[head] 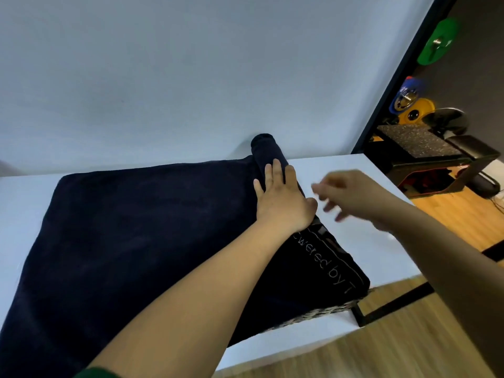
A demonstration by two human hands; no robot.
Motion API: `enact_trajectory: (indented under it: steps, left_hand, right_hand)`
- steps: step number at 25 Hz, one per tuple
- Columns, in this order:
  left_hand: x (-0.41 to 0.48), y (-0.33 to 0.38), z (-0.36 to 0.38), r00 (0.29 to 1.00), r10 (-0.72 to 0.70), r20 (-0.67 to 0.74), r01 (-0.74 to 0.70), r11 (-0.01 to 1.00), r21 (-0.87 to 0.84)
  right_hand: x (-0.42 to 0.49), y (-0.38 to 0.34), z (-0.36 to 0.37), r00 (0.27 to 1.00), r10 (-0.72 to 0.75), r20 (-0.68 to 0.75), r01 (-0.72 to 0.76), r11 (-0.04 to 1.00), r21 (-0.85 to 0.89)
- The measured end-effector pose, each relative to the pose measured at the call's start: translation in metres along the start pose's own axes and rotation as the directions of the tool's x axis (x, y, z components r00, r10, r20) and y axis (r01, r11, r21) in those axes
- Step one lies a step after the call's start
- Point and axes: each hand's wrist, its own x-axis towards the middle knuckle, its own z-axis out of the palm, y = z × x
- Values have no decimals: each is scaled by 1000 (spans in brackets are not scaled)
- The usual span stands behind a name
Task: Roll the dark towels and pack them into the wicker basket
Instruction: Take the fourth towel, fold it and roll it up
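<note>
1. A green sleeve cuff (92, 373) showed at the bottom of the view, on the left forearm reaching out over the counter.
2. At the counter's near edge, toward its right corner, a strip of brown woven wicker basket (321, 312) rim peeked out from under dark cloth; the rest of it was hidden.
3. A large dark navy terry towel (136, 227) lay spread over most of the white counter (354, 252), from the left side to a rolled-up edge on the right.
4. Pale stitched lettering (324, 263) ran along the dark cloth just above the basket rim; whether it belonged to the same towel could not be told.
5. The left hand (283, 197) lay flat on the roll, fingers straight and pressing down on it.
6. The right hand (351, 195) was blurred, held above the bare counter just right of the roll, apart from the left hand, fingers loosely bent and holding nothing.
7. The far end of the roll (263, 148) stuck out past the counter's far edge, against the pale grey wall (191, 77).
8. Beyond the right edge stood coloured weight plates (436, 42) over a wooden floor (409, 336).
</note>
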Motion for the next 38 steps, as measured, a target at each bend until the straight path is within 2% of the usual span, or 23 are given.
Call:
enact_trajectory:
  steps: [1,3,5,6,7,8,9,10,12,13,15,17,19,21,23,25,27,30,33,34,35,38]
  left_hand:
    - [0,1,-1,1000,-1,4,1,1000,-5]
    - [1,3,-3,1000,-9,3,9,1000,9]
    - [-4,5,-2,1000,-19,-11,19,999,28]
    - [-5,5,0,1000,-24,-15,24,999,28]
    - [-3,5,-1,1000,-28,-13,29,999,41]
    - [-4,6,-3,999,-27,-16,29,996,87]
    - [-7,5,0,995,-65,-70,74,988,133]
    - [-8,8,2,986,-98,-133,123,972,198]
    - [-17,26,-3,980,-21,-200,96,923,373]
    - [-25,38,4,975,-11,-222,115,881,459]
    - [-31,70,19,990,-53,-128,117,813,570]
    - [-41,95,37,990,-135,28,87,766,637]
    - [-52,106,52,966,-253,61,157,753,640]
    - [-70,100,52,939,-345,-9,281,748,601]
    - [-92,80,38,903,-422,-77,385,718,580]
    - [-112,66,26,849,-509,-141,475,621,624]
    - [-124,59,20,783,-578,-230,563,503,656]
    - [-133,40,12,657,-648,-385,702,342,624]
    - [-143,4,-7,519,-683,-514,832,265,488]
    - [-146,-4,-13,492,-700,-517,852,264,453]
    - [-146,-7,-17,477,-710,-518,863,268,427]
    - [-133,16,-10,494,-711,-500,863,334,378]
  right_hand:
    - [22,2,3,997,30,-65,-24,996,91]
    - [63,-5,12,994,81,-71,-69,984,164]
    - [95,-16,20,997,38,-60,-34,998,61]
    - [108,-19,24,996,-58,-74,55,997,-50]
    - [120,-22,26,970,-233,-61,214,950,-227]
    - [128,-24,24,900,-436,2,402,827,-393]
    - [138,-26,23,775,-608,173,598,616,-514]
    - [150,-28,19,608,-713,348,747,366,-555]
    - [162,-23,1,364,-812,457,814,40,-579]
    - [171,-19,-2,217,-841,495,827,-111,-551]
    - [193,-8,3,-6,-835,550,843,-300,-447]
    - [212,-3,19,-99,-833,544,897,-311,-313]
    - [221,0,32,-128,-868,480,940,-260,-220]
    - [222,1,38,-143,-891,432,961,-230,-157]
    - [218,-3,50,-115,-907,405,972,-186,-142]
    - [211,-8,65,-71,-924,375,986,-122,-114]
    - [202,-13,81,-69,-944,323,992,-98,-76]
    - [185,-33,110,-115,-955,275,991,-129,-32]
    - [169,-59,134,-40,-950,310,998,-53,-33]
    - [164,-66,137,-48,-942,332,998,-60,-27]
    - [160,-70,136,-93,-934,344,994,-107,-22]
    - [159,-52,119,-330,-879,345,940,-338,39]
